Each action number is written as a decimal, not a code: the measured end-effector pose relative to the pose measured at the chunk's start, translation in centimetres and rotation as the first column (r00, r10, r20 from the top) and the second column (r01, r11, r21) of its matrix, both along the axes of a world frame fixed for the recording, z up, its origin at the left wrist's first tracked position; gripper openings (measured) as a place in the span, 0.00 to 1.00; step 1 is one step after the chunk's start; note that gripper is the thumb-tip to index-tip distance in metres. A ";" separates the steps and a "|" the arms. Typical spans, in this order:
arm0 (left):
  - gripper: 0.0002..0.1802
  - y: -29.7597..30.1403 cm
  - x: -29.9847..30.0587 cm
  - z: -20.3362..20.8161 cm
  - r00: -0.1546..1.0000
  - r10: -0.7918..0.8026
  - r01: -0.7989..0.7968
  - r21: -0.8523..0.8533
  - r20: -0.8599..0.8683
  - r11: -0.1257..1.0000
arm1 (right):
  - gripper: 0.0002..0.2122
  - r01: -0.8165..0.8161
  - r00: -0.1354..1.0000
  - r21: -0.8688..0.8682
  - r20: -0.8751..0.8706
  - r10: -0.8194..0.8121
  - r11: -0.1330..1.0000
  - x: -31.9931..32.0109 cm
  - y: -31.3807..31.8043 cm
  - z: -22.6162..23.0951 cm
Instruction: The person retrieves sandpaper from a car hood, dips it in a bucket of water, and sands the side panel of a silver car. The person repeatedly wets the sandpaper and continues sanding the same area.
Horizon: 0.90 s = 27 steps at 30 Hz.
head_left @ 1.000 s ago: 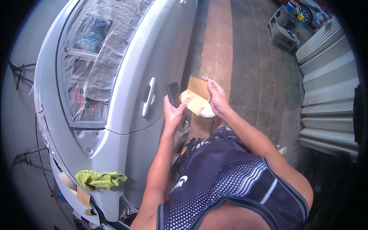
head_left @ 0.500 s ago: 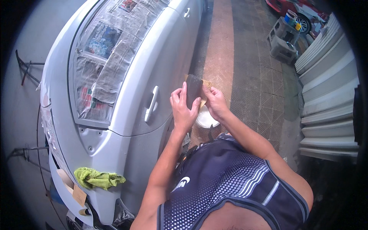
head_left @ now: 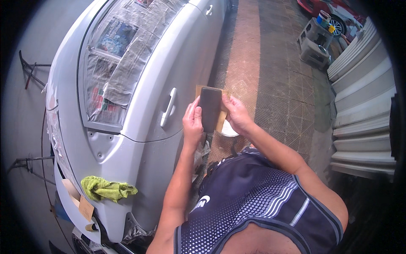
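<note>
In front of my chest I hold a dark, flat sanding block (head_left: 209, 111) against a tan sheet of sandpaper (head_left: 221, 120), which sticks out past the block at its top and right side. My left hand (head_left: 193, 125) grips the left edges, its thumb upright along the block. With fingers closed, my right hand (head_left: 237, 114) pinches the sheet's right edge. Just left of them is the grey car body (head_left: 177, 84), its door handle (head_left: 168, 108) nearest to my left hand. Beneath my right hand shows a white round container (head_left: 229, 129), partly hidden.
Newspaper masking (head_left: 122, 63) covers the car's window. A crumpled green cloth (head_left: 108, 189) lies on the rear of the body, near a tan piece of sandpaper (head_left: 86, 209). Grey crates (head_left: 314, 46) with cans stand at the far right, before a corrugated metal sheet (head_left: 361, 97).
My left hand has shifted left and down, from fingers across the block's face to its left edge. The block now stands more upright, and more of the sheet shows around it.
</note>
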<state>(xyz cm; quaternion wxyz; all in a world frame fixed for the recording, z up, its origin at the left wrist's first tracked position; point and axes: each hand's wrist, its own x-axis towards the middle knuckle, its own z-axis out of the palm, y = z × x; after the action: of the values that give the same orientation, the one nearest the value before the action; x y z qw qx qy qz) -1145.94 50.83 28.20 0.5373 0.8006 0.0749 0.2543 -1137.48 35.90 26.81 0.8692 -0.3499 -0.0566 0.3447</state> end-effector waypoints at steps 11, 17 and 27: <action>0.20 -1.9 -1.3 -1.0 0.976 0.180 -0.199 0.152 0.125 0.968 | 0.22 0.119 0.912 -0.263 0.411 0.000 0.957 -2.7 -0.6 2.8; 0.20 -1.8 -1.4 -1.4 0.982 0.153 -0.169 0.150 0.112 0.974 | 0.22 0.116 0.904 -0.215 0.428 -0.013 0.970 -2.5 -0.7 2.2; 0.26 1.4 0.7 -0.3 0.971 -0.224 0.181 -0.364 -0.079 0.914 | 0.22 0.001 0.890 -0.164 0.450 0.074 0.986 -0.3 -2.6 -0.7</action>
<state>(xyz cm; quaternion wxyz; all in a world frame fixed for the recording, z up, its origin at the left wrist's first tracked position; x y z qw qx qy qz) -1145.21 52.18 27.95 0.6907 0.7078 0.0680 0.1315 -1137.74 33.33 26.16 0.7942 -0.4883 -0.2370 0.2732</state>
